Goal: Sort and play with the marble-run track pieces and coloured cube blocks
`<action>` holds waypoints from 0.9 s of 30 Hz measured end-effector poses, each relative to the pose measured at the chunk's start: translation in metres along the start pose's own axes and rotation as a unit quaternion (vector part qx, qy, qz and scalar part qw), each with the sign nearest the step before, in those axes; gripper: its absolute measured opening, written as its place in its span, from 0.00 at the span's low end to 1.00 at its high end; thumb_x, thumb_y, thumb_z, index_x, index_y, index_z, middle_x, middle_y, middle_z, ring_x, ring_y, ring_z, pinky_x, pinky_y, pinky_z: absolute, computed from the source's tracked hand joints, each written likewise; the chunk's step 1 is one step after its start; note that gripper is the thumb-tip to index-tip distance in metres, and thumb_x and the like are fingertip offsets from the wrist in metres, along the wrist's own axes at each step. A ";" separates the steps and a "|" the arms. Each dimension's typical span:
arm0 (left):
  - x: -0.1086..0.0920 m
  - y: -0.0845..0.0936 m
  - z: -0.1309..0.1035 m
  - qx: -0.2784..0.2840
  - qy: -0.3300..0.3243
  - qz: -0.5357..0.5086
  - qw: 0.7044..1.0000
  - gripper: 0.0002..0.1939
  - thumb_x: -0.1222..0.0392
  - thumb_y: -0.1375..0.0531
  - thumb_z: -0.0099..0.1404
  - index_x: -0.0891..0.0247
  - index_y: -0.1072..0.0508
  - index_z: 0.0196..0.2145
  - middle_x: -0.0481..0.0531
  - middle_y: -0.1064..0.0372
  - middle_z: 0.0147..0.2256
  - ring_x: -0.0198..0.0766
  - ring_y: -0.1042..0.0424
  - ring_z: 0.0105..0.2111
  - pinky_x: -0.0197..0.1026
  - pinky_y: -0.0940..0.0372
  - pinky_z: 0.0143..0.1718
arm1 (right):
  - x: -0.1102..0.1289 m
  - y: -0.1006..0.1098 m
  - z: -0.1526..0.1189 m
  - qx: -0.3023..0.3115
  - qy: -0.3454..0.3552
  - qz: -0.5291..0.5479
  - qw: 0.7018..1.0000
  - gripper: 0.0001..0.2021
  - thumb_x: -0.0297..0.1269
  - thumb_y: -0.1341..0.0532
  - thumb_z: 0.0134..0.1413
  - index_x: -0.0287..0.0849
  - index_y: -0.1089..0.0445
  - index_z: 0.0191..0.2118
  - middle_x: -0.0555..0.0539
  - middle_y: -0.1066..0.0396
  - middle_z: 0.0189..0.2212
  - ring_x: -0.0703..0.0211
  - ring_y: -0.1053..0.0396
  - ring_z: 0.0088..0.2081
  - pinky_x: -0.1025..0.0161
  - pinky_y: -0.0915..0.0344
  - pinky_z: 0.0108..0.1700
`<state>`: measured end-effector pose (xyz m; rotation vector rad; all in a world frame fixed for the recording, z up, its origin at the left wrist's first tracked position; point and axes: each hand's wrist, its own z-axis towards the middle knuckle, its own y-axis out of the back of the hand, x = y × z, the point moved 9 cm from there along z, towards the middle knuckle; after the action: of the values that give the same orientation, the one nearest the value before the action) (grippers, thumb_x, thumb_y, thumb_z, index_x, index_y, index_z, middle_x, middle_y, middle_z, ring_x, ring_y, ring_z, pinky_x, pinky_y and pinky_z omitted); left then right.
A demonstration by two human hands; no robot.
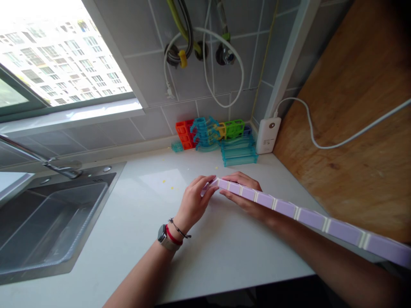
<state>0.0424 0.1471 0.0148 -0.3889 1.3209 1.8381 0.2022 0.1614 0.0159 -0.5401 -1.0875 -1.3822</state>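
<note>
A long lilac strip of linked block-like segments [284, 208] runs from the middle of the counter to the lower right, over my right forearm. White bands separate its segments. With fingers and thumb, my left hand [193, 200] pinches the strip's far end, where a lilac piece sits at an angle to the rest. Whether that piece is joined or separate, I cannot tell. My right hand [241, 182] is closed around the strip just to the right, thumb on the near side and fingers on the far side. Both hands are just above the counter.
Red [185, 133], translucent blue [205, 133] and green plastic pieces [234, 128] stand against the wall. Beside them, a white power bank [268, 136] has a cable plugged in. A sink [61, 226] lies left; a wooden panel [346, 128] rises right. Small yellow bits [164, 182] dot the counter [135, 239].
</note>
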 end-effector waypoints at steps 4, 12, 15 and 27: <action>0.004 -0.005 0.002 0.043 0.014 -0.018 0.999 0.14 0.53 0.44 0.75 0.60 0.26 0.52 0.57 0.27 0.45 0.42 0.27 0.44 0.43 0.32 0.45 | 0.002 -0.001 -0.001 0.005 0.006 -0.002 1.000 0.15 0.47 0.32 0.58 0.50 0.22 0.50 0.43 0.23 0.44 0.49 0.25 0.46 0.54 0.29 0.50; 0.009 -0.004 0.005 0.054 0.010 -0.046 0.997 0.14 0.53 0.41 0.73 0.61 0.23 0.50 0.57 0.25 0.44 0.42 0.25 0.42 0.41 0.31 0.42 | -0.005 -0.006 -0.001 0.029 -0.005 0.005 1.000 0.17 0.47 0.31 0.57 0.51 0.23 0.52 0.43 0.23 0.47 0.47 0.25 0.48 0.53 0.29 0.52; 0.007 -0.002 0.005 0.052 0.010 -0.055 0.997 0.14 0.54 0.40 0.72 0.60 0.22 0.50 0.57 0.25 0.44 0.42 0.25 0.42 0.40 0.30 0.42 | -0.006 -0.007 0.000 0.037 -0.018 0.017 0.999 0.18 0.46 0.30 0.56 0.50 0.22 0.51 0.43 0.22 0.47 0.47 0.25 0.49 0.53 0.29 0.53; 0.001 0.001 0.005 0.060 -0.034 -0.025 0.997 0.13 0.56 0.38 0.71 0.58 0.22 0.51 0.57 0.25 0.45 0.44 0.25 0.45 0.46 0.30 0.48 | -0.009 -0.006 -0.003 0.016 -0.052 0.032 0.998 0.12 0.45 0.32 0.59 0.48 0.22 0.46 0.44 0.21 0.42 0.49 0.24 0.44 0.55 0.28 0.48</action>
<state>0.0425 0.1521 0.0171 -0.2912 1.3552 1.7067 0.1986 0.1617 0.0053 -0.6254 -1.1644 -1.2910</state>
